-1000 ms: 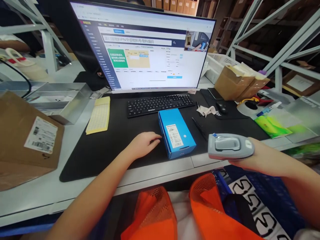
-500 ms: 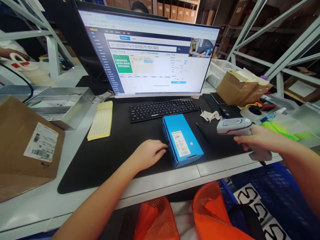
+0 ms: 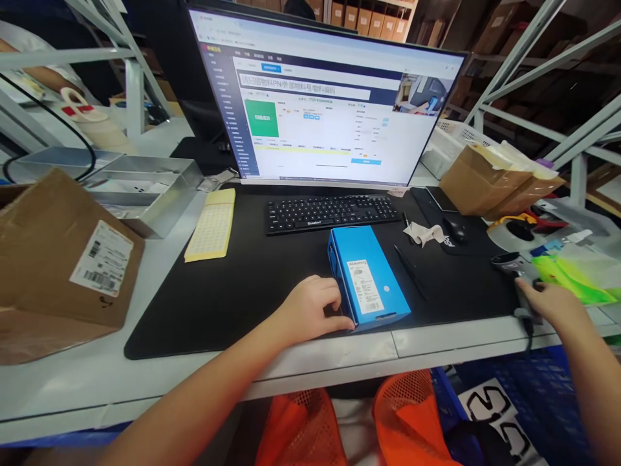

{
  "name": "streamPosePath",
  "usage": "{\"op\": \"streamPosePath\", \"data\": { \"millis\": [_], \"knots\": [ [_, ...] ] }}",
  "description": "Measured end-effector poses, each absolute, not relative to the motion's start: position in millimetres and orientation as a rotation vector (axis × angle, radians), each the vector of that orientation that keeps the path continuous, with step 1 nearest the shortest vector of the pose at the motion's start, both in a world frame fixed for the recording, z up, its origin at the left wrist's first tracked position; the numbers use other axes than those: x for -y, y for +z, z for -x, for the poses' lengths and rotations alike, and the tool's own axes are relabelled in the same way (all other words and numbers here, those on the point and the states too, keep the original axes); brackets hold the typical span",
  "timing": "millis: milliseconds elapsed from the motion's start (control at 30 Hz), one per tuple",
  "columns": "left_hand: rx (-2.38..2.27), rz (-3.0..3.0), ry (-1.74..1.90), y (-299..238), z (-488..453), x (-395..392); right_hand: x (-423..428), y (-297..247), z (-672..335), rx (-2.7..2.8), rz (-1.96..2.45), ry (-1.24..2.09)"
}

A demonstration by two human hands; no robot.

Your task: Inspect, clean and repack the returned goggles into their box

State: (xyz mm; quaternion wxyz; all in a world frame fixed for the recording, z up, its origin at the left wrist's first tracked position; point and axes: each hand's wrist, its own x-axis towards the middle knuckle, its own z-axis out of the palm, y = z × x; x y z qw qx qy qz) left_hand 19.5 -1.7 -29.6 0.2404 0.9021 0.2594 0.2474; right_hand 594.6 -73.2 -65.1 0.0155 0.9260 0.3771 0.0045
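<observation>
A blue box (image 3: 388, 285) with a white product label lies on the black desk mat (image 3: 233, 304). My left hand (image 3: 310, 309) is at its near left edge, fingers curled and thumb at the lower corner; what the fingertips hold is partly hidden. On the right, my right hand (image 3: 553, 301) has its fingers around the handle of a grey barcode scanner (image 3: 514, 264), which is down at the mat's right end. Behind the box is a black keyboard (image 3: 334, 213). A black pen (image 3: 410, 268) lies to the box's right.
A monitor (image 3: 315, 129) stands at the back. To the left are an open cardboard box (image 3: 63, 272), a metal tray (image 3: 179, 194) and yellow label sheets (image 3: 211, 226). On the right are a mouse (image 3: 455, 230), a tape roll (image 3: 509, 234) and brown cartons (image 3: 480, 181). A blue crate (image 3: 548, 382) sits below.
My right hand has lowered the scanner rightward to the mat. My left hand has shifted to the box's near corner, its fingers more curled. On the monitor, a yellow row has appeared.
</observation>
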Motion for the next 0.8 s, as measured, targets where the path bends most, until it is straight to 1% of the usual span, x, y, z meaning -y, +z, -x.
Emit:
{"op": "streamPosePath", "data": {
  "millis": [67, 100, 133, 167, 233, 267, 333, 433, 467, 533, 667, 800],
  "knots": [
    [-0.737, -2.448, 0.69, -29.0, -20.4, 0.1, 74.9, -59.1, -559.0, -1.332, -2.952, 0.164],
    [-0.748, -2.44, 0.695, -28.9, -21.0, -0.7, 75.5, -55.9, -531.5, -1.559, -2.975, 0.056],
    [-0.752, -2.433, 0.695, -29.0, -21.6, -1.4, 76.1, -53.4, -499.2, -1.811, -3.0, -0.216],
    [-0.75, -2.425, 0.69, -29.5, -22.2, -2.2, 76.4, -52.2, -463.7, -2.078, -2.962, -0.586],
    [-0.72, -2.405, 0.67, -31.4, -23.1, -3.6, 76.4, -53.5, -392.5, -2.604, -2.514, -1.389],
    [-0.706, -2.393, 0.66, -32.7, -23.4, -4.2, 76.0, -55.7, -360.9, -2.705, -2.272, -1.664],
    [-0.678, -2.363, 0.64, -35.5, -23.7, -5.0, 74.6, -61.8, -312.5, -2.689, -1.994, -2.11],
    [-0.644, -2.307, 0.623, -39.1, -24.7, -5.1, 72.3, -70.9, -278.8, -2.469, -1.932, -2.614],
    [-0.634, -2.287, 0.621, -40.0, -25.4, -5.0, 71.7, -73.1, -275.0, -2.404, -1.969, -2.706],
    [-0.627, -2.252, 0.614, -41.1, -27.1, -4.7, 70.8, -75.5, -272.5, -2.315, -2.064, -2.781],
    [-0.625, -2.196, 0.589, -39.6, -29.1, -3.8, 72.4, -74.8, -270.3, -2.275, -2.151, -2.756],
    [-0.646, -2.273, 0.554, -34.2, -27.4, -2.1, 77.7, -72.6, -275.2, -2.301, -2.034, -2.7]
  ]
}}
